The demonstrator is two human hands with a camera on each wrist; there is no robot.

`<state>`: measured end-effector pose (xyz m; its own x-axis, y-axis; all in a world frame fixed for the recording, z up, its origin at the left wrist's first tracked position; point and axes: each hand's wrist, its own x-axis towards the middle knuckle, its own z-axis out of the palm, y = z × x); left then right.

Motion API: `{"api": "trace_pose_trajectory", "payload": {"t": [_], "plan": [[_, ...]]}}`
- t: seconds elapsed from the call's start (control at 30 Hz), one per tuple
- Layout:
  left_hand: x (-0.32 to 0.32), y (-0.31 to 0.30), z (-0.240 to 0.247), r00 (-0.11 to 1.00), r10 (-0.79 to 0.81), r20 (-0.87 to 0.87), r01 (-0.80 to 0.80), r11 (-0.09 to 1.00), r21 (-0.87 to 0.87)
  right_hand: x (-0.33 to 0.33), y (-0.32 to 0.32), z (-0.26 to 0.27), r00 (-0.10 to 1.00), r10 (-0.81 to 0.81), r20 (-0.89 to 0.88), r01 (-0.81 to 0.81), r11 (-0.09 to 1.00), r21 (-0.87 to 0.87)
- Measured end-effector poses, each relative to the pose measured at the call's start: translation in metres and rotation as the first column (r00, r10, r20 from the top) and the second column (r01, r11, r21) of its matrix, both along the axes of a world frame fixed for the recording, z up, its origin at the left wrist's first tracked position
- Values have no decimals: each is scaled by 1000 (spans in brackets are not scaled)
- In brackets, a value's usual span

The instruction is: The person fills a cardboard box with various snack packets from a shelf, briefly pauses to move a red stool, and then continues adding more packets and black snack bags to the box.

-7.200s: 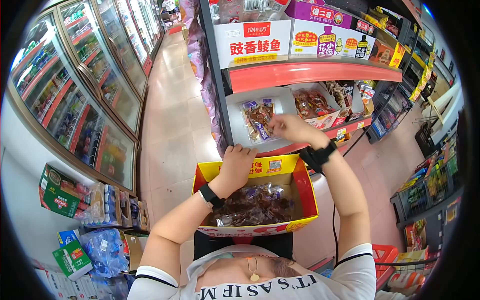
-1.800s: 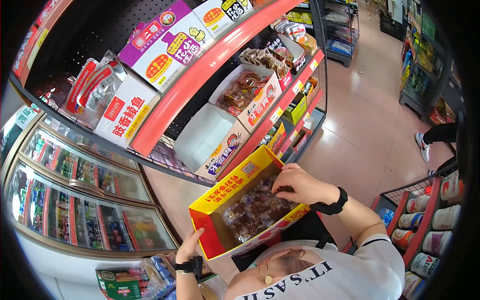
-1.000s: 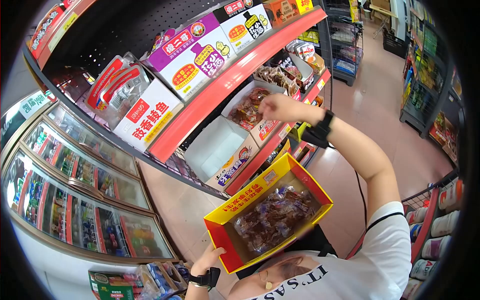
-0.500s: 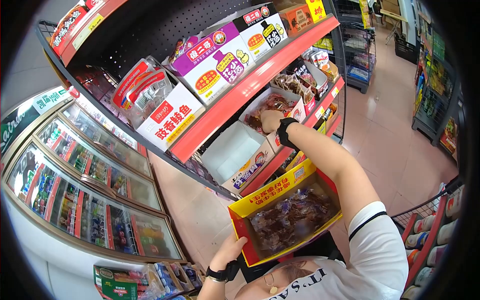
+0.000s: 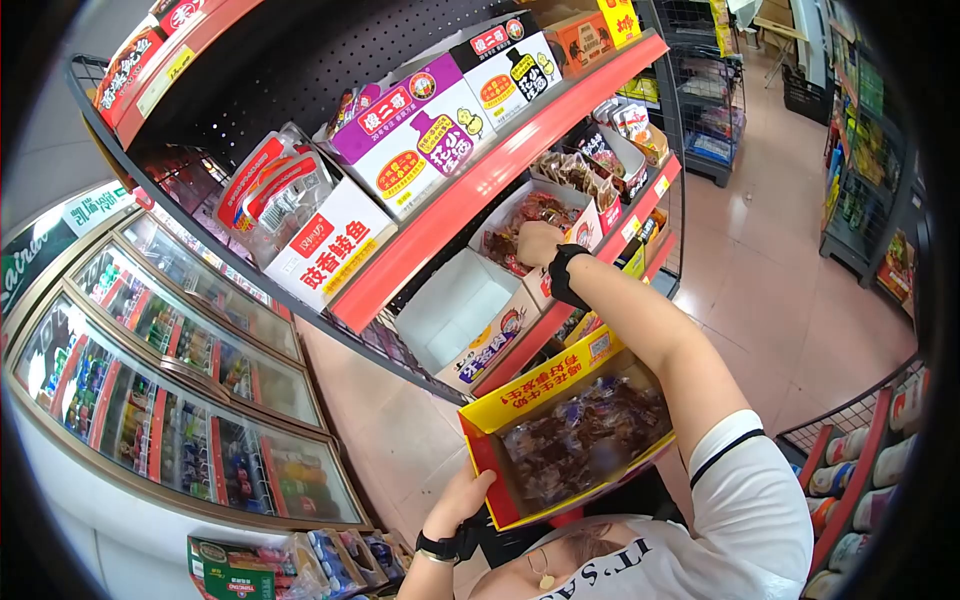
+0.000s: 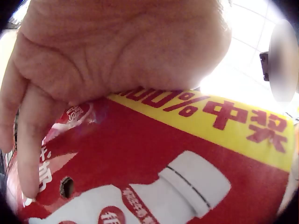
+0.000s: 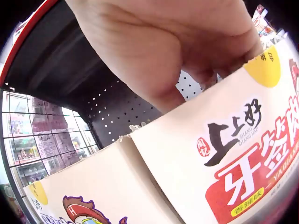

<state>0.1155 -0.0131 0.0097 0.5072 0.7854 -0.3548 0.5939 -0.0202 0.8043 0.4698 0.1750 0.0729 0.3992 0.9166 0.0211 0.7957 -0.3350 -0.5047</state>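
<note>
My left hand [image 5: 462, 500] grips the left end of a red and yellow cardboard box [image 5: 545, 375], thumb over the rim. In the left wrist view its fingers [image 6: 32, 140] lie along the red outer wall. Inside the box is a pile of small clear-wrapped brown snack packets [image 5: 585, 440]. My right hand [image 5: 540, 246] reaches into a white display box [image 5: 588, 228] of reddish-brown snack packets [image 5: 545, 208] on the lower shelf. From the right wrist, its fingertips are hidden behind that box's front panel [image 7: 233, 140]; I cannot tell whether they hold a packet.
Left of the display box stands another white carton [image 5: 455, 300], its pale inside showing. A red shelf edge [image 5: 500, 185] with cartons above it overhangs both. Glass-door fridges [image 5: 190, 400] line the left, and a rack of canisters [image 5: 850, 470] stands at right.
The left carton's packets, seen in the oldest frame, no longer show there. My right hand has gone from the carried box into the display box; my left hand now grips the box's left end.
</note>
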Motion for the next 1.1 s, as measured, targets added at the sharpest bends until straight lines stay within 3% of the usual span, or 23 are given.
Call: {"api": "trace_pose_trajectory", "payload": {"t": [0.17,0.23,0.27,0.33,0.37,0.43,0.5,0.53,0.57,0.63,0.7,0.77,0.83,0.9,0.97,1.03,1.07,1.1], "plan": [[-4,3,-9,999,35,2,-35,999,-40,5,1,-12,999,-3,-37,8,992,126],[-4,1,-8,999,49,-4,-49,997,-62,7,-3,-17,994,45,-104,-9,946,323],[-5,1,-8,999,52,5,-52,997,-57,9,-4,-18,993,45,-104,-9,947,322],[-5,2,-8,998,56,16,-55,997,-53,13,-12,-11,976,71,-206,89,731,676],[-5,2,-8,998,62,8,-61,994,-90,24,-13,-4,979,41,-198,120,670,733],[-8,4,-9,998,68,-1,-68,989,-131,42,-31,15,889,264,-375,23,791,612],[-8,6,-12,998,52,35,-47,992,-121,55,-67,39,735,509,-447,-225,806,548],[-7,6,-12,998,52,40,-47,991,-126,58,-75,46,603,584,-544,-349,806,478],[-5,7,-11,997,58,56,-51,991,-120,68,-94,51,606,595,-527,-467,803,370],[-3,9,-11,995,65,79,-55,991,-119,65,-128,66,623,677,-391,-648,727,227],[-1,14,-12,998,52,33,-49,993,-106,68,-132,44,507,834,-217,-819,545,183],[4,16,-10,998,41,48,-36,994,-100,54,-147,33,447,761,-470,-867,497,-20],[10,16,-6,998,29,60,-23,996,-90,35,-152,18,281,908,-311,-958,282,-42],[14,15,4,999,18,50,-13,996,-90,23,-157,7,305,863,-404,-952,286,-108],[17,12,9,999,14,48,-11,998,-65,19,-148,-6,300,915,-269,-949,257,-183],[14,13,6,999,9,43,-8,999,-37,23,-135,11,436,880,-189,-900,427,-90],[9,15,-2,1000,4,-12,-4,1000,-22,28,-127,17,546,793,-270,-822,569,8],[6,16,-6,998,-1,-67,1,1000,-6,31,-116,24,609,784,-116,-776,620,117]]}}
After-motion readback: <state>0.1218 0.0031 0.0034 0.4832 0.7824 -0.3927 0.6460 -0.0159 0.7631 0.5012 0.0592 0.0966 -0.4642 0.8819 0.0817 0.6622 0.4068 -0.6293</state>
